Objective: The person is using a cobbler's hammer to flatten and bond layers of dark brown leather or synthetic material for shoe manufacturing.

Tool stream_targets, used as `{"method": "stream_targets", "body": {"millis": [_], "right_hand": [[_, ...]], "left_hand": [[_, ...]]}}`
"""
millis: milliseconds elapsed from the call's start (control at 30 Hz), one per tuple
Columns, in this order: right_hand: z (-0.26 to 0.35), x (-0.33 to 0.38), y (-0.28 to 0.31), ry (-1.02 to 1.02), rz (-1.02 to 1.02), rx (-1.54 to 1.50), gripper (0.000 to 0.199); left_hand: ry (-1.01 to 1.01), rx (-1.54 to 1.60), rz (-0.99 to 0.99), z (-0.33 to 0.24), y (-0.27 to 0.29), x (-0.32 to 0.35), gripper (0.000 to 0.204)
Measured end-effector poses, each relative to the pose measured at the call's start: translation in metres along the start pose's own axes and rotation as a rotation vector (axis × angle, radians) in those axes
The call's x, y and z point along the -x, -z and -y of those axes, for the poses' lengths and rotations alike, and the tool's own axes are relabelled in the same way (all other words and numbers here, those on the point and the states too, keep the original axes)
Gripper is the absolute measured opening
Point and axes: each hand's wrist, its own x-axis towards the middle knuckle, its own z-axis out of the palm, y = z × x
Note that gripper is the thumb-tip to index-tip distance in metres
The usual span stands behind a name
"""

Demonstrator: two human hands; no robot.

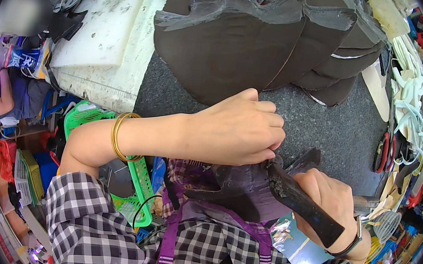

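Curling left hand [238,130] over dark piece [239,185]

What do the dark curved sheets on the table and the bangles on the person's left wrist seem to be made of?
The dark curved sheets look like matte leather or synthetic upper material: thin, flexible, dull brown-black, cleanly cut edges. The bangles look like polished gold-coloured metal, thin and shiny; solid gold or plating cannot be told.
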Motion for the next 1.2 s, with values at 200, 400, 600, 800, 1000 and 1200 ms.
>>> {"method": "stream_targets", "body": {"millis": [200,400,600,800,1000,1200], "right_hand": [[-0.001,0.003,-0.001,-0.010,-0.026,-0.002,0.023],[-0.021,0.002,0.000,-0.084,-0.070,-0.365,0.027],[-0.005,-0.006,0.028,-0.210,0.027,-0.257,0.024],[-0.015,-0.029,0.021,-0.176,0.111,-0.274,0.018],[-0.020,-0.020,0.019,-0.142,-0.083,-0.368,0.014],[-0.005,-0.011,0.021,-0.297,0.012,-0.127,0.019]], "left_hand": [[-0.152,0.028,-0.033,0.021,-0.004,-0.002,0.009],[-0.373,-0.236,-0.120,0.024,-0.010,0.005,0.015],[-0.527,-0.221,-0.208,0.025,-0.008,-0.011,0.015],[-0.167,-0.259,-0.122,0.012,-0.004,0.017,0.019],[-0.118,-0.225,-0.306,0.001,-0.021,0.025,0.023],[-0.095,-0.402,-0.218,-0.027,-0.020,0.013,0.021]]}}
